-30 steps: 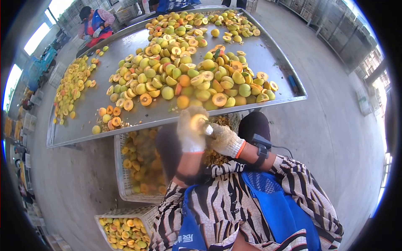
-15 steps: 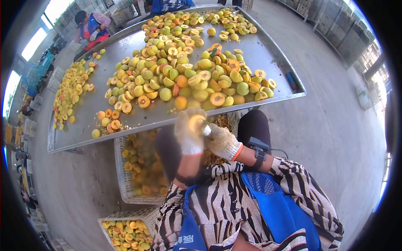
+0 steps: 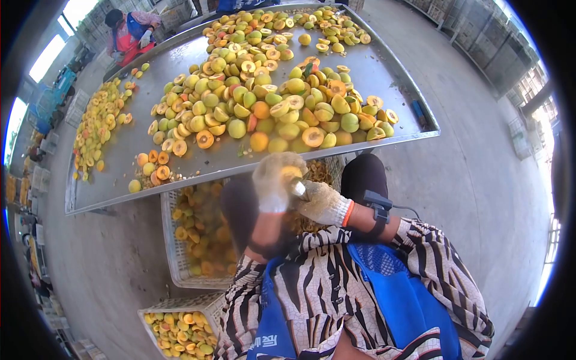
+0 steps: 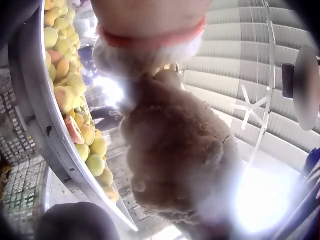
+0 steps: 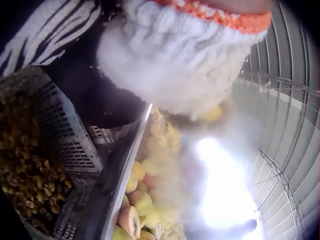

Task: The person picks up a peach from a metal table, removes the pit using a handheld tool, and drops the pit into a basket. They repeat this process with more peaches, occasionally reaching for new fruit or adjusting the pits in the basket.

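In the head view my gloved left hand (image 3: pixel 271 185) holds a cut peach (image 3: pixel 291 172), its orange flesh turned toward my other hand. Close beside it, my gloved right hand (image 3: pixel 326 204) grips a small tool with a shiny metal end (image 3: pixel 300 189), which meets the peach; the rest of the tool is hidden in the glove. The left wrist view shows the curled back of the left glove (image 4: pixel 175 145). In the right wrist view the knit glove (image 5: pixel 175 65) covers most of the work, with a bit of yellow fruit (image 5: pixel 212 114) beyond it.
A metal table (image 3: pixel 234 170) in front bears a heap of whole and halved peaches (image 3: pixel 240 96). Crates of peach halves (image 3: pixel 170 240) (image 3: pixel 180 333) stand at my left. Below my hands a crate (image 5: pixel 75 130) contains brown pits. Another person (image 3: pixel 129 36) sits across the table.
Both hands stay together in front of the table edge, the peach turning slightly in the left hand. The person across the table has shifted their arms.
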Action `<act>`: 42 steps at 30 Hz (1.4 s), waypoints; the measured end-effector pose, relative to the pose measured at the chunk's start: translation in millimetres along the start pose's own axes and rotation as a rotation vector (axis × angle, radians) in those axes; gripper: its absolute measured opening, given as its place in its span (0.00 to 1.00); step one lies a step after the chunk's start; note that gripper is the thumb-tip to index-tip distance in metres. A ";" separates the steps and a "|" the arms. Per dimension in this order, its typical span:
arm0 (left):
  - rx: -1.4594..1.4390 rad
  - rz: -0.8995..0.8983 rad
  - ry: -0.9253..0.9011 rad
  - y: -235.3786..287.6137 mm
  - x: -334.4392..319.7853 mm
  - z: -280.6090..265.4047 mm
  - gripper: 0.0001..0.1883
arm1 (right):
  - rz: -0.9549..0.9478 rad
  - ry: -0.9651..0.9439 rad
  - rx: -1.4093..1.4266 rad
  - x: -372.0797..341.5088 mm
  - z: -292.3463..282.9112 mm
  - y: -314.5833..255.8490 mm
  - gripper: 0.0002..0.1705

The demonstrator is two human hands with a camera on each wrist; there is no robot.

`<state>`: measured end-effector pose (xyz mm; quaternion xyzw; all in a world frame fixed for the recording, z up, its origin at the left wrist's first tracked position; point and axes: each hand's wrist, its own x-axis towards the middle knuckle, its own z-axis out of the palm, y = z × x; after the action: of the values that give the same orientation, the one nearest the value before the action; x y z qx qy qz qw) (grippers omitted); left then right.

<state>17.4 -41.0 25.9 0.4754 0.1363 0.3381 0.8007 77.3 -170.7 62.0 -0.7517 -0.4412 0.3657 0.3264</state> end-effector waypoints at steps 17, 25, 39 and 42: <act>0.015 -0.173 -0.159 -23.3 11.5 -32.6 0.12 | 0.286 -0.273 0.212 3.8 -13.4 -17.1 0.14; -0.043 -0.284 -0.330 2.1 11.0 -11.6 0.18 | 0.299 -0.544 0.932 7.3 -6.5 38.3 0.09; 0.142 0.036 0.302 45.7 15.8 -105.3 0.07 | -0.178 -0.238 0.343 11.4 2.0 81.8 0.16; 1.183 0.342 0.490 68.8 20.1 -141.8 0.12 | -0.139 -0.077 0.208 18.0 11.5 82.0 0.16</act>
<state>-72.8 89.4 14.2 0.7590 0.4000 0.4270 0.2856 108.6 -185.1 -15.4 -0.6668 -0.4643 0.4144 0.4099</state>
